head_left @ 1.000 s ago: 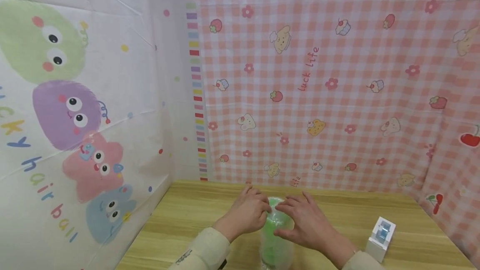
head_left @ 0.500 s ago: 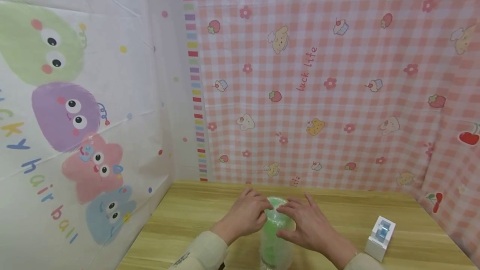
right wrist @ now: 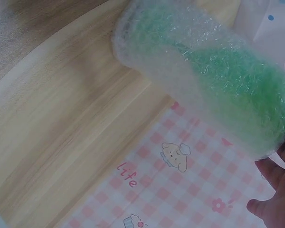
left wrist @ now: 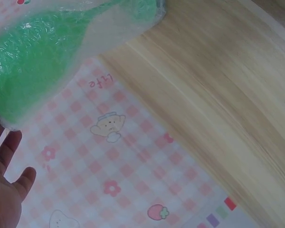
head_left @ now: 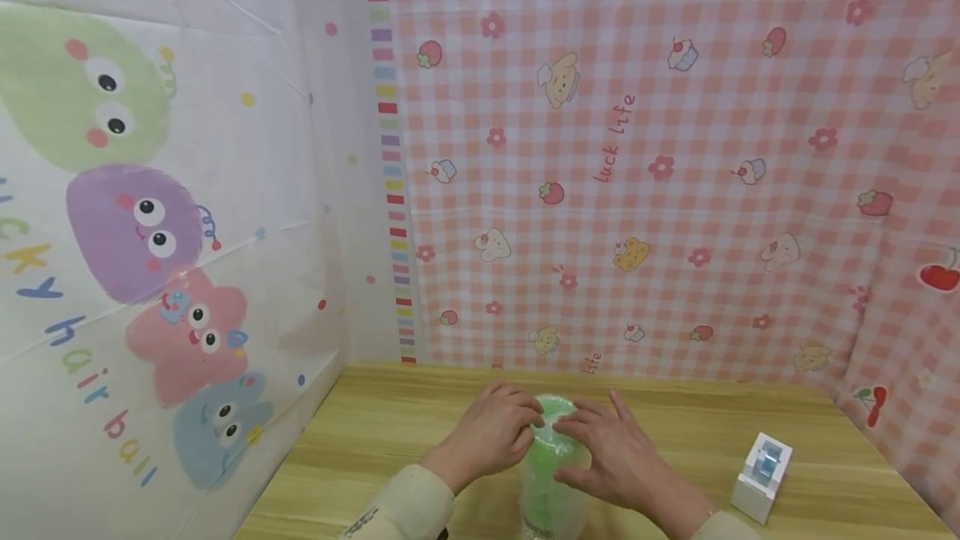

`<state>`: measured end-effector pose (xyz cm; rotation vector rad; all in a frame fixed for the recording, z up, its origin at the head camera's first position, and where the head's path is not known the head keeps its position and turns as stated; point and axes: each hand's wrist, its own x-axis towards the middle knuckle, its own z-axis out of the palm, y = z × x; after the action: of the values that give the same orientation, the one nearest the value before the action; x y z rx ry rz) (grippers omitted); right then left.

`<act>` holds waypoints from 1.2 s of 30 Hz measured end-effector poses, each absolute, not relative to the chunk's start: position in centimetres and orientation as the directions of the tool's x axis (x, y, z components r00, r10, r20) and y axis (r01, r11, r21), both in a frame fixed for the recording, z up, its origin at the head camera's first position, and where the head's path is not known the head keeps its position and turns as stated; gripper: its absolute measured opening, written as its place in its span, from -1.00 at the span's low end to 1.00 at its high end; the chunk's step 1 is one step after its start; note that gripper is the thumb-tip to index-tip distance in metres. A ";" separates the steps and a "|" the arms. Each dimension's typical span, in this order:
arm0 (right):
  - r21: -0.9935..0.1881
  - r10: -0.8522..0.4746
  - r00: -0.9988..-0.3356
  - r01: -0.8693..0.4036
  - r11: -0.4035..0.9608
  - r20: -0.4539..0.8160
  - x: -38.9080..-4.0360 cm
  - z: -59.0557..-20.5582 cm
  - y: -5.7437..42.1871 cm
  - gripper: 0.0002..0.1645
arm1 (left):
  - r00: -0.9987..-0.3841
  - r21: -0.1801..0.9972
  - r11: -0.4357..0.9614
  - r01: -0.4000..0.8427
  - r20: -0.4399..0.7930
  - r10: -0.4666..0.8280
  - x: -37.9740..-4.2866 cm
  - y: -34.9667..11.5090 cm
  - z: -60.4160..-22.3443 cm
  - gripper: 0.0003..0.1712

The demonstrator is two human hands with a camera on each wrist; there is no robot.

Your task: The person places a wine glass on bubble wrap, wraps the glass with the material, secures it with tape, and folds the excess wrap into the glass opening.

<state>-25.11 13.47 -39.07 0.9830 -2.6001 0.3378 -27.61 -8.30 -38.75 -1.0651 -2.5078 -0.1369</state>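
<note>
A green object in clear bubble wrap (head_left: 553,482) stands upright on the wooden table, its kind blurred by the wrapping. At the left of its top edge, the bent fingertips of my left hand (head_left: 491,433) touch the wrap. Opposite, my right hand (head_left: 618,448) has its fingers spread, with the fingertips on the top edge. In the left wrist view the left hand (left wrist: 7,190) touches the end of the bundle, thumb apart. The right hand (right wrist: 280,185) shows likewise at that end in the right wrist view. The bundle's bottom runs out of the head view.
A white tape dispenser with a blue roll (head_left: 762,473) stands on the table (head_left: 697,415) at the right. A pink checked cloth (head_left: 630,190) hangs behind, and a white cartoon-printed sheet (head_left: 285,190) hangs along the left side.
Hardly anything moves. Both hands stay at the top of the bubble-wrapped bundle, with slight shifts of the fingers, and the head view sways a little.
</note>
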 end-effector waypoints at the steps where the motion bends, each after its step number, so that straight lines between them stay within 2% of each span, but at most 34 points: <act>1: -0.095 -0.593 -0.702 -0.673 0.733 0.395 -25.1 -39.1 13.5 -0.37 | -0.622 -0.068 0.702 0.709 0.409 0.668 -27.6 -8.3 -38.8 -0.74; 11: -0.048 -0.607 -0.681 -0.680 0.731 0.410 -24.9 -39.5 13.2 -0.37 | -0.600 -0.108 0.697 0.709 0.426 0.677 -27.5 -8.3 -38.7 -0.73; 20: -0.064 -0.620 -0.695 -0.682 0.728 0.363 -25.0 -39.3 13.1 -0.45 | -0.542 -0.202 0.665 0.719 0.436 0.718 -27.5 -8.2 -39.0 -0.74; 36: -0.104 -0.615 -0.736 -0.661 0.743 0.282 -25.0 -38.6 12.2 -0.44 | -0.536 -0.200 0.660 0.724 0.439 0.721 -27.4 -8.4 -39.2 -0.78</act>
<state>-25.04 12.21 -38.65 1.0086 -2.7145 0.2894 -27.35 -8.40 -39.17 -1.1234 -2.3866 -0.0081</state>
